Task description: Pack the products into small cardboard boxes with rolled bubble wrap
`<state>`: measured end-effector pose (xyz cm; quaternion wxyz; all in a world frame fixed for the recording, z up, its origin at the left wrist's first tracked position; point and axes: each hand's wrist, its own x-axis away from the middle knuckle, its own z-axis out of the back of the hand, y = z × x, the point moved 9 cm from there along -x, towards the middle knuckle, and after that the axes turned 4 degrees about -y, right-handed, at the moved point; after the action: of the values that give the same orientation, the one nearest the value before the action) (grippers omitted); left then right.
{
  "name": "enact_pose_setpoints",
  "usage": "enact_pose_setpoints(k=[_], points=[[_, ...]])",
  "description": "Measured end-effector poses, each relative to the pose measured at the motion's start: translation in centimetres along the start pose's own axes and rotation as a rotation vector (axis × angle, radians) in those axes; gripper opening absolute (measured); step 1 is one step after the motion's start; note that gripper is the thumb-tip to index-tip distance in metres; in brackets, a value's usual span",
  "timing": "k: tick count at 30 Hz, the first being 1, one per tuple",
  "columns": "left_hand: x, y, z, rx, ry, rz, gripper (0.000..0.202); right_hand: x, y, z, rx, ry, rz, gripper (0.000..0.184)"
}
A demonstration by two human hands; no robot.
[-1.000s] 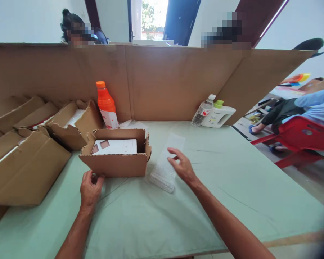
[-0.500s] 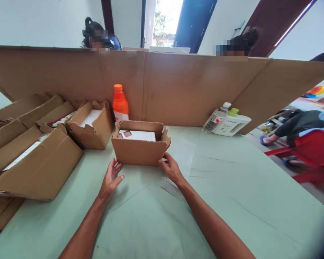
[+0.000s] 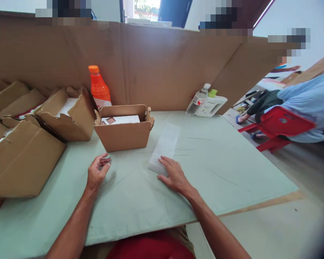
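Straight ahead on the green-covered table stands an open cardboard box [image 3: 122,136] with a white box [image 3: 124,119] inside it. Just in front of its lower left corner is my left hand [image 3: 97,171], fingers loosely curled and apart, holding nothing. My right hand [image 3: 174,175] is spread at the lower end of a clear bubble wrap bag [image 3: 167,140] lying flat to the right of the box. Its fingertips reach over the bag's edge; whether they press on it I cannot tell.
More open cardboard boxes [image 3: 29,158] crowd the left side. An orange bottle [image 3: 99,86] stands behind the middle box. A clear water bottle [image 3: 198,100] and a white jug [image 3: 211,105] lean at the back by a cardboard partition [image 3: 162,68]. A person sits on a red chair [image 3: 287,122] at right.
My right hand has left the cardboard box's right corner and come over the bubble wrap bag. My left hand stays near the box's left corner. The view has tilted down and turned right.
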<state>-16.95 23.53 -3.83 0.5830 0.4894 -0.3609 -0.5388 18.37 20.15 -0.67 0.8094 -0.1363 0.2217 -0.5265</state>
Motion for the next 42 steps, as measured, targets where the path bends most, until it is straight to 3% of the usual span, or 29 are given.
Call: enact_pose_setpoints(k=[3,6,8,12,14,16,20,23,25,27,31,34,38,40,42], points=[[1.0,0.8,-0.2,-0.063,0.023,-0.015,0.049,0.3,-0.4,-0.2,-0.015,0.064,-0.038,0.024],[3.7,2.3,-2.0,-0.143,0.010,-0.022,0.041,0.8,-1.4,0.6,-0.149,0.047,-0.022,0.020],[6.1,4.3,-4.9,-0.210,-0.101,-0.110,0.039,1.4,-2.3,0.8,-0.248,-0.039,-0.011,0.018],[10.7,8.2,-12.0,-0.228,-0.430,-0.319,0.066,2.7,-3.8,0.2,-0.482,-0.237,-0.041,0.021],[11.5,8.6,-14.3,-0.183,-0.536,-0.269,0.070,3.2,-3.8,-0.3,-0.606,-0.260,-0.089,0.023],[11.2,8.1,-15.6,-0.167,-0.577,-0.156,0.066,3.8,-2.7,0.1,-0.673,-0.163,-0.174,0.024],[9.5,6.8,-15.8,-0.294,-0.495,0.022,0.055,6.4,-0.7,4.0,-0.507,0.287,-0.274,0.021],[8.3,6.3,-15.5,-0.395,-0.420,0.070,0.050,8.6,-2.9,6.6,-0.341,0.472,-0.107,0.016],[7.9,6.1,-15.8,-0.428,-0.410,0.073,0.050,9.1,-5.2,6.4,-0.259,0.411,0.031,0.017],[7.6,6.1,-16.2,-0.464,-0.415,0.063,0.051,8.9,-6.8,4.8,-0.160,0.268,0.101,0.019],[7.5,6.5,-17.2,-0.531,-0.439,0.023,0.056,7.8,-6.5,1.1,0.049,0.047,0.071,0.037],[7.7,7.5,-17.2,-0.562,-0.414,-0.043,0.057,7.0,-5.4,-0.2,0.111,0.023,0.062,0.035],[9.3,10.4,-15.9,-0.472,-0.322,-0.331,0.051,6.8,-4.7,0.1,0.079,0.075,0.068,0.026],[10.8,11.1,-15.5,-0.408,-0.381,-0.434,0.052,6.8,-4.5,0.5,0.015,0.078,0.054,0.024],[12.1,10.9,-15.6,-0.375,-0.478,-0.434,0.053,6.9,-4.3,0.7,-0.069,0.039,0.026,0.023]])
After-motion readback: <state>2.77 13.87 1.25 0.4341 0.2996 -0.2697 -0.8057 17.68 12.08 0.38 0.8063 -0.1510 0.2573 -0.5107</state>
